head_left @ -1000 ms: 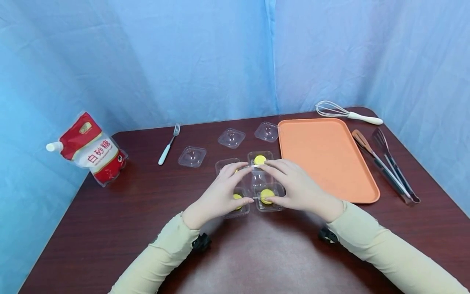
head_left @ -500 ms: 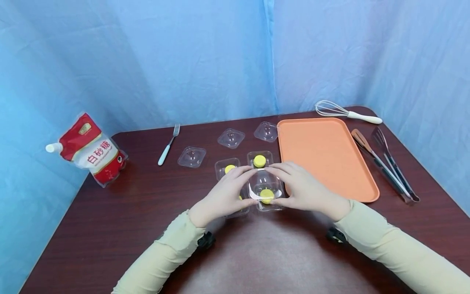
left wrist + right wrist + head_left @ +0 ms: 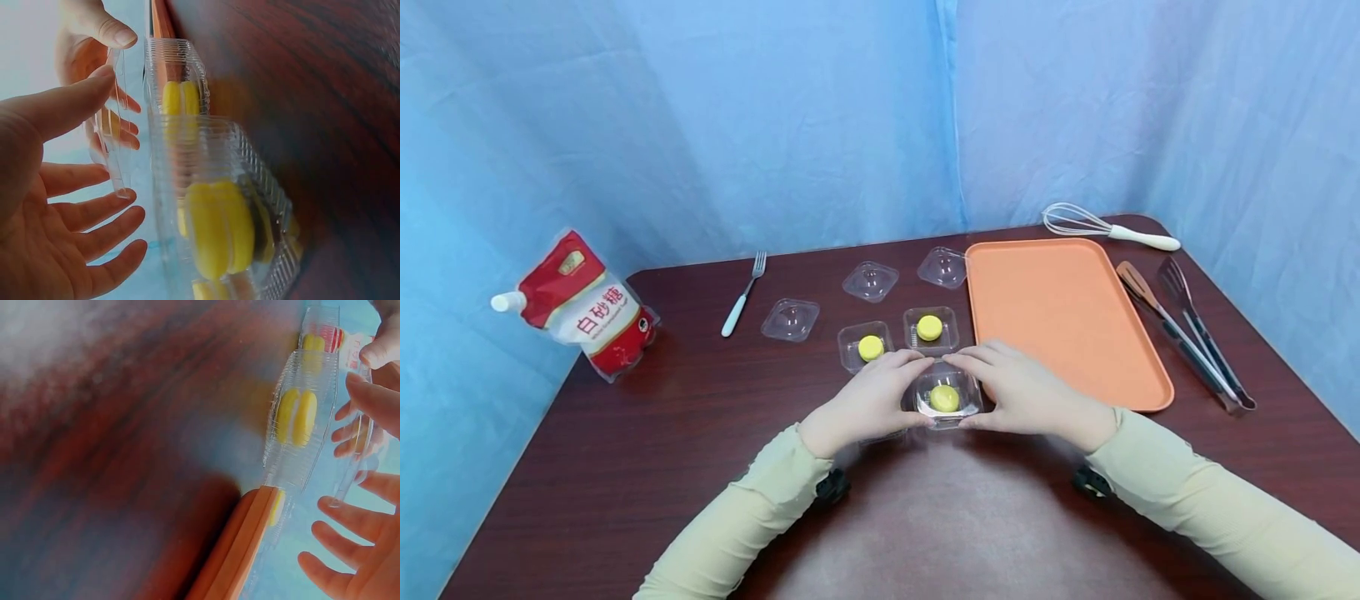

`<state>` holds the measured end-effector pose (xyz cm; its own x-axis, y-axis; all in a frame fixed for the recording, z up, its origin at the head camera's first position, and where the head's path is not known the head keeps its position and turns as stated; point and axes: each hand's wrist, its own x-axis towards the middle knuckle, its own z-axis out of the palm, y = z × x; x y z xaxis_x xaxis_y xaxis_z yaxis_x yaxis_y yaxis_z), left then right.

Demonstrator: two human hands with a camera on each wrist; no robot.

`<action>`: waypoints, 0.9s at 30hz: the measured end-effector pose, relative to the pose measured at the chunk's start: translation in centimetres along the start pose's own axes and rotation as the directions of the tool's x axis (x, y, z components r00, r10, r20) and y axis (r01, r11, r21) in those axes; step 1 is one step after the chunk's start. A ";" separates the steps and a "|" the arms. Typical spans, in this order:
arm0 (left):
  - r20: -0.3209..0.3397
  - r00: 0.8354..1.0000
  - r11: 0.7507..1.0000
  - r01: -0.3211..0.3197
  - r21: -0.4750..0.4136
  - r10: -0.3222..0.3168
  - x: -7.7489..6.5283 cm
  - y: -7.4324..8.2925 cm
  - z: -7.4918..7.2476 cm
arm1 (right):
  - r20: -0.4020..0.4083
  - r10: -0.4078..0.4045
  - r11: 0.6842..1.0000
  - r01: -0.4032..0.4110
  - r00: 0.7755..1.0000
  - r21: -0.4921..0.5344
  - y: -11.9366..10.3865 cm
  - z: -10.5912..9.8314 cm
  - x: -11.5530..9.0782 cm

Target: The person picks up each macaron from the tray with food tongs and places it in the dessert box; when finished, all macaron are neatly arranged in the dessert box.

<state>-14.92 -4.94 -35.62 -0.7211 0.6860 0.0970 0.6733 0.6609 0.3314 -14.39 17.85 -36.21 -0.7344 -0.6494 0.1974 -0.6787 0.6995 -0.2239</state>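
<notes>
Both hands hold one clear plastic lid (image 3: 115,159) level over the front right clear box (image 3: 297,437), which has a yellow macaron (image 3: 944,398) inside. My left hand (image 3: 872,398) pinches the lid's left side between thumb and fingers. On the opposite side my right hand (image 3: 1022,390) pinches it likewise. In both wrist views a gap shows between lid and box. The front left box (image 3: 250,156), also with a macaron (image 3: 219,228), is mostly hidden under my left hand in the head view. Two more open boxes with macarons (image 3: 871,347) stand behind.
Three loose clear lids (image 3: 791,320) lie further back. An orange tray (image 3: 1060,317) is close on the right, with tongs (image 3: 1195,342) beyond it and a whisk (image 3: 1112,229) behind. A fork (image 3: 747,296) and a sugar pouch (image 3: 595,308) are at left.
The lid has moved toward me and slightly right, from between the boxes to over the front right box. Both hands moved with it, and the back left macaron came into view.
</notes>
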 end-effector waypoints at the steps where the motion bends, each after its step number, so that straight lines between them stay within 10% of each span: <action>1: 0.005 1.000 1.000 -0.003 -0.002 0.003 0.0 0.0 0.0 | 0.006 0.002 1.000 -0.002 1.000 -0.004 0.0 0.0 0.0; 27: 0.112 0.993 0.995 0.027 0.094 -0.037 0.3 0.8 0.8 | 0.112 0.040 0.999 -0.043 0.993 0.020 0.0 0.3 -0.3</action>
<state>-14.42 -3.95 -36.11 -0.7228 0.6907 -0.0207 0.6662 0.7045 0.2446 -14.18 17.98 -36.60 -0.7556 -0.6502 0.0799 -0.6465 0.7204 -0.2509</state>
